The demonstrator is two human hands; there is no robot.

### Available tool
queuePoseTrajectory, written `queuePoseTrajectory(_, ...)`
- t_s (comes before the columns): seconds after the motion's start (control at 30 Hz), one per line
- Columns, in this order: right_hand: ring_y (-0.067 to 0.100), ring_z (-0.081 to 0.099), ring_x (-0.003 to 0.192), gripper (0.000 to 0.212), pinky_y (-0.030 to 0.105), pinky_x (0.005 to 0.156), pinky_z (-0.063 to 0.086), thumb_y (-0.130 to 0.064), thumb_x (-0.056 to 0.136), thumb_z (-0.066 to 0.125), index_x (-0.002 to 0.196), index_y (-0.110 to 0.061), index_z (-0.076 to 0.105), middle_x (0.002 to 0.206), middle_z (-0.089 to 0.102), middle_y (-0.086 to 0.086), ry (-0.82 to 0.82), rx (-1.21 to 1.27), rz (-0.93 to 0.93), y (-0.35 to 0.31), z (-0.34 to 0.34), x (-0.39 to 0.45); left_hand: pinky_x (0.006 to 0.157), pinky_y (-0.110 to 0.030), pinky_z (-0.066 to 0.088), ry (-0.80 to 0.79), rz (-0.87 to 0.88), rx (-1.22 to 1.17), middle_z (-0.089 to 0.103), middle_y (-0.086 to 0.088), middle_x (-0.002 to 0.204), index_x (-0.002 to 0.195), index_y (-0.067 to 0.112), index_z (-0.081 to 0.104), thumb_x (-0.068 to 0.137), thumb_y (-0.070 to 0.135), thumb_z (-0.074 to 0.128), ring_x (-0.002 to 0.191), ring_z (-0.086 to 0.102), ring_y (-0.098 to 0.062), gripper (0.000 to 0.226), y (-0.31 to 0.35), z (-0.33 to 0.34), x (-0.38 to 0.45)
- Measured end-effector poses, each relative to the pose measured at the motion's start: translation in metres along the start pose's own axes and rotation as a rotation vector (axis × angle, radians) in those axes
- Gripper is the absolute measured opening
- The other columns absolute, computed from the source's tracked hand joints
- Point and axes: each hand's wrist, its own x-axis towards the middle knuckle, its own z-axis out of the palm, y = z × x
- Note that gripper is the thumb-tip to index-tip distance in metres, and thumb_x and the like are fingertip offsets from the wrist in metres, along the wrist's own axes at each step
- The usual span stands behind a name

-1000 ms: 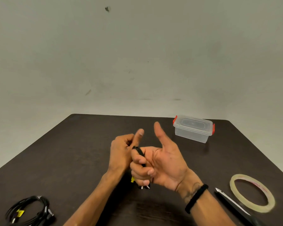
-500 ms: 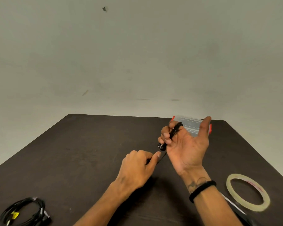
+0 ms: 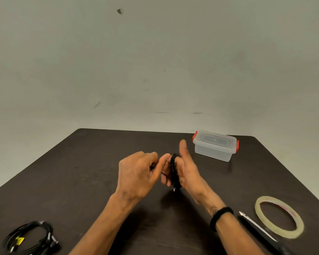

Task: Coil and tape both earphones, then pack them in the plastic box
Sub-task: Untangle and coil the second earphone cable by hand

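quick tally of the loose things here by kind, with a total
earphones: 2, one wound around the right hand fingers, one coiled on the table
plastic box: 1
tape roll: 1
scissors: 1
total: 5

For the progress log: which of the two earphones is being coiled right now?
The black earphone looped around the right hand fingers; the other earphone, with a yellow tag, lies on the table's near left corner.

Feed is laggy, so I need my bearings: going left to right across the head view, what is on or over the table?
Coiled earphone on the table → left hand → earphone being wound on the right hand → plastic box → scissors → tape roll.
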Motion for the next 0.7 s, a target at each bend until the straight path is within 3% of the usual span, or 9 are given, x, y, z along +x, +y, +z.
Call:
queuePoseTrajectory(0.13, 0.023, 0.047, 0.062, 0.107, 0.035, 0.067, 0.043, -0.099, 0.081, 0.009, 0.089, -0.007, 0.063, 0.072, 0.056, 0.015, -0.179, -0.031, 0.099, -0.004, 0.007, -0.004, 0.049, -0.021, 0.027, 0.02, 0.007, -0.049, 0.037, 0.015, 0.053, 0.059, 0.025, 0.047, 0.1, 0.05, 0.06, 0.048, 0.033, -0.005, 0.049, -0.003, 0.0, 0.001)
queuePoseTrajectory(0.27, 0.019, 0.027, 0.049, 0.097, 0.031, 0.055, 0.033, -0.096, 0.085, 0.011, 0.071, -0.011, 0.056, 0.055, 0.039, 0.006, -0.367, 0.078, 0.218, -0.011, 0.012, -0.007, 0.048, -0.022, 0.025, -0.06, -0.175, -0.175, 0.031, 0.009, 0.046, 0.058, 0.028, 0.037, 0.098, 0.061, 0.052, 0.044, 0.033, -0.011, 0.054, -0.01, 0.0, 0.003)
queuePoseTrajectory(0.37, 0.017, 0.016, 0.046, 0.085, 0.033, 0.053, 0.018, -0.092, 0.09, 0.021, 0.066, -0.013, 0.042, 0.048, 0.026, 0.0, -0.493, 0.256, 0.264, -0.016, 0.011, -0.01, 0.048, -0.026, 0.032, -0.181, -0.354, -0.455, 0.043, 0.006, 0.046, 0.056, 0.02, 0.048, 0.099, 0.066, 0.049, 0.045, 0.038, -0.012, 0.063, -0.008, 0.005, 0.004)
queuePoseTrajectory(0.57, 0.008, 0.014, 0.038, 0.061, 0.022, 0.043, 0.015, -0.059, 0.102, 0.053, 0.063, -0.019, 0.028, 0.043, 0.019, -0.006, -0.638, 0.621, 0.301, -0.011, -0.004, -0.009, 0.073, -0.029, 0.039, -0.46, -0.591, -1.26, 0.046, 0.002, 0.075, 0.08, 0.016, 0.051, 0.109, 0.031, 0.039, 0.074, 0.043, -0.012, 0.035, 0.007, 0.003, 0.01)
queuePoseTrajectory(0.63, 0.008, 0.014, 0.038, 0.056, 0.021, 0.042, 0.017, -0.048, 0.103, 0.056, 0.062, -0.02, 0.029, 0.042, 0.019, -0.007, -0.629, 0.699, 0.272, -0.011, -0.012, -0.009, 0.081, -0.03, 0.04, -0.503, -0.606, -1.428, 0.052, -0.003, 0.085, 0.09, 0.015, 0.055, 0.094, 0.021, 0.043, 0.085, 0.047, -0.016, 0.014, 0.004, 0.003, 0.011)
queuePoseTrajectory(0.7, 0.009, 0.014, 0.038, 0.052, 0.022, 0.042, 0.018, -0.039, 0.103, 0.056, 0.061, -0.021, 0.031, 0.042, 0.02, -0.007, -0.616, 0.769, 0.227, -0.011, -0.019, -0.009, 0.087, -0.029, 0.044, -0.501, -0.557, -1.454, 0.059, -0.004, 0.094, 0.098, 0.014, 0.061, 0.092, 0.011, 0.051, 0.095, 0.053, -0.017, 0.013, 0.001, 0.006, 0.009)
